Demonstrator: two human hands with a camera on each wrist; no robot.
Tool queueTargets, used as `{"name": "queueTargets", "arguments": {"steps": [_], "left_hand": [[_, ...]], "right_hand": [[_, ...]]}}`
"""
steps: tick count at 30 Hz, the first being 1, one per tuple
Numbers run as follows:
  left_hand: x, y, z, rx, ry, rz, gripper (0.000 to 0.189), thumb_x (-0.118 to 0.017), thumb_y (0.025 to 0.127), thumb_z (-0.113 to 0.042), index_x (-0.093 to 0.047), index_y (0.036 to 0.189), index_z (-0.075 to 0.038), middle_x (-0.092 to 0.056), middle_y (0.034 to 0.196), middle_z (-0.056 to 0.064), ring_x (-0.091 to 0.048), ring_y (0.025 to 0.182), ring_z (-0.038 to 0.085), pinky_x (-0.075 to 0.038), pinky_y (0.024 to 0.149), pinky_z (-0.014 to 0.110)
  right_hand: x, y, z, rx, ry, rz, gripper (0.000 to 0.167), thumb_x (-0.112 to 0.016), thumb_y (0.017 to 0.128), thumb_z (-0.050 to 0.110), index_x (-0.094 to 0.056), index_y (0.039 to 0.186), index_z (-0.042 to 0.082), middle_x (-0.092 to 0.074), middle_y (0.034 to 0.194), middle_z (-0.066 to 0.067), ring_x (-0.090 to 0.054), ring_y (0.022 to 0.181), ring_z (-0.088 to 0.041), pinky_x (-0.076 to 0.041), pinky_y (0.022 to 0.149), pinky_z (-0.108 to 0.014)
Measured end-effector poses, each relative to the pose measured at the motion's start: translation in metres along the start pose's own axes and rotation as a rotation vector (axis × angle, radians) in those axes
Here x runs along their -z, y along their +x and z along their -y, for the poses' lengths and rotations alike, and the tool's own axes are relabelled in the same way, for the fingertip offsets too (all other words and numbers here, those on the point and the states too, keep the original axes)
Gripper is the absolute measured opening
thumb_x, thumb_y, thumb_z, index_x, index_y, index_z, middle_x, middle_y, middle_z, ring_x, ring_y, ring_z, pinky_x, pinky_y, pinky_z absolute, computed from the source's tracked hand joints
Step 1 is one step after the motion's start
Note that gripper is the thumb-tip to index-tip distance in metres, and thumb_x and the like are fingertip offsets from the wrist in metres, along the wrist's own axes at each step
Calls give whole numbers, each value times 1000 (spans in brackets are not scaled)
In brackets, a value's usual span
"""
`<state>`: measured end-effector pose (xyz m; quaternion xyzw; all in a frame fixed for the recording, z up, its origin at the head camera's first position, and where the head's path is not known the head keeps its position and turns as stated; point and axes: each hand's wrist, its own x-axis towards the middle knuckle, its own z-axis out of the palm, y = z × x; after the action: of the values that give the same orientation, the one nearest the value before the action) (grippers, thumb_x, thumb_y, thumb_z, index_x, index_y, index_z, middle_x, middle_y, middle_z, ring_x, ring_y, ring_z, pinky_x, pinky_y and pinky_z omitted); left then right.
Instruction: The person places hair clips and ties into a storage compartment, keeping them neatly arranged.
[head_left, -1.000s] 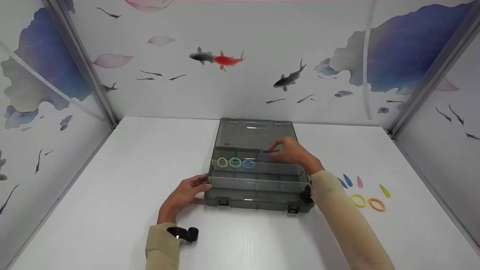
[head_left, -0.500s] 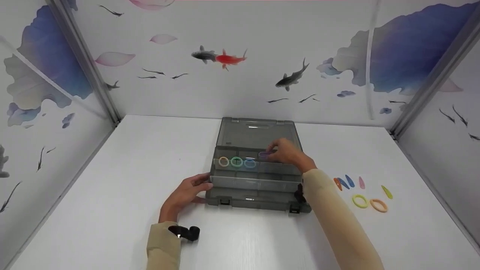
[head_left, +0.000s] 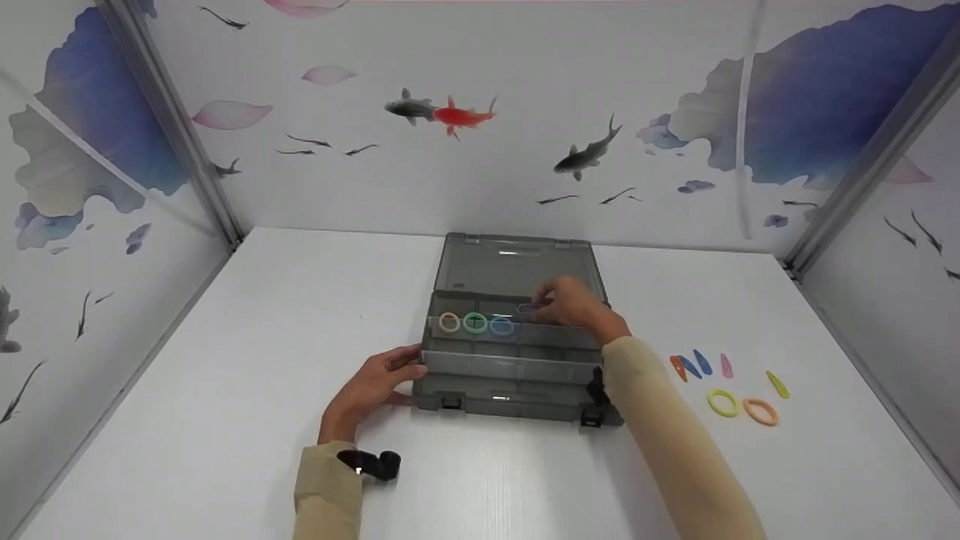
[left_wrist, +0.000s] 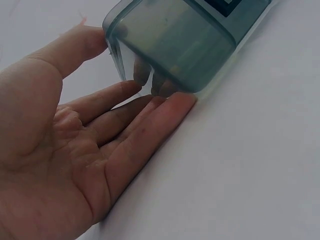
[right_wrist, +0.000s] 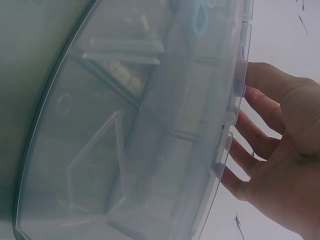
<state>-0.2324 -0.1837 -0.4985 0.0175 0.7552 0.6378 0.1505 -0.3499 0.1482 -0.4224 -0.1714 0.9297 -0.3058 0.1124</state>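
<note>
A grey see-through compartment box (head_left: 517, 414) lies with its lid (head_left: 517, 264) folded back. Along its rear divider stand an orange hair tie (head_left: 449, 323), a green hair tie (head_left: 475, 324) and a blue hair tie (head_left: 501, 326). To their right, my right hand (head_left: 571, 301) pinches a purple hair tie (head_left: 525, 308) over the rear row; in the right wrist view the fingers (right_wrist: 260, 107) are partly behind the clear plastic. My left hand (head_left: 371, 386) rests against the box's left end, its extended fingers (left_wrist: 145, 125) and thumb (left_wrist: 82, 47) touching the corner.
Right of the box lie an orange snap clip (head_left: 679, 368), two blue snap clips (head_left: 702, 362), a pink one (head_left: 726, 365) and a yellow-green one (head_left: 778, 385). Near them are a yellow hair tie (head_left: 723, 403) and an orange hair tie (head_left: 760, 412). A printed wall rises behind.
My right hand has shifted slightly left and lower with the purple hair tie, toward the rear divider. The arm's shift uncovers the orange snap clip. My left hand stays at the box's end.
</note>
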Motion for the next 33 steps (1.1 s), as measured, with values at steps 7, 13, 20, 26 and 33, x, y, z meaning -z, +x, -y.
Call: {"name": "queueTargets", "arguments": {"steps": [7, 13, 20, 26, 33], "left_hand": [[-1, 1, -2, -3, -3, 6, 63, -66, 97, -27, -43, 152, -7, -39, 158, 19, -50, 138, 36, -59, 91, 43], [-1, 2, -1, -1, -13, 5, 63, -67, 96, -26, -43, 152, -8, -39, 159, 19, -49, 138, 36, -59, 91, 43], [0, 2, -2, -10, -1, 5, 64, -66, 97, -25, -41, 152, -5, -36, 160, 21, -47, 139, 39, -60, 89, 44], [1, -1, 0, -7, 7, -3, 65, -67, 96, -26, -41, 152, -6, -38, 159, 21, -48, 139, 38, -60, 90, 43], [-1, 0, 2, -13, -3, -10, 64, -67, 96, -27, -43, 152, -6, -40, 157, 21, -49, 137, 37, -60, 90, 44]], "right_hand": [[1, -2, 0, -3, 32, 11, 40, -76, 89, 17, -67, 124, 2, -63, 133, -17, -60, 113, -30, -52, 99, -50], [9, -7, 1, 15, 74, 14, 43, -74, 91, 22, -65, 129, 3, -51, 148, -19, -49, 136, -38, -45, 109, -55], [23, -20, 0, 91, 22, -52, 41, -72, 93, 27, -68, 127, 4, -51, 148, -21, -40, 144, -40, -35, 117, -58], [29, -43, 2, 130, 58, -102, 35, -72, 94, 26, -69, 124, 8, -55, 145, -18, -42, 142, -39, -37, 115, -58], [41, -79, 1, 220, 87, -149, 34, -73, 92, 22, -69, 122, 7, -57, 141, -16, -48, 137, -37, -43, 111, -56]]}}
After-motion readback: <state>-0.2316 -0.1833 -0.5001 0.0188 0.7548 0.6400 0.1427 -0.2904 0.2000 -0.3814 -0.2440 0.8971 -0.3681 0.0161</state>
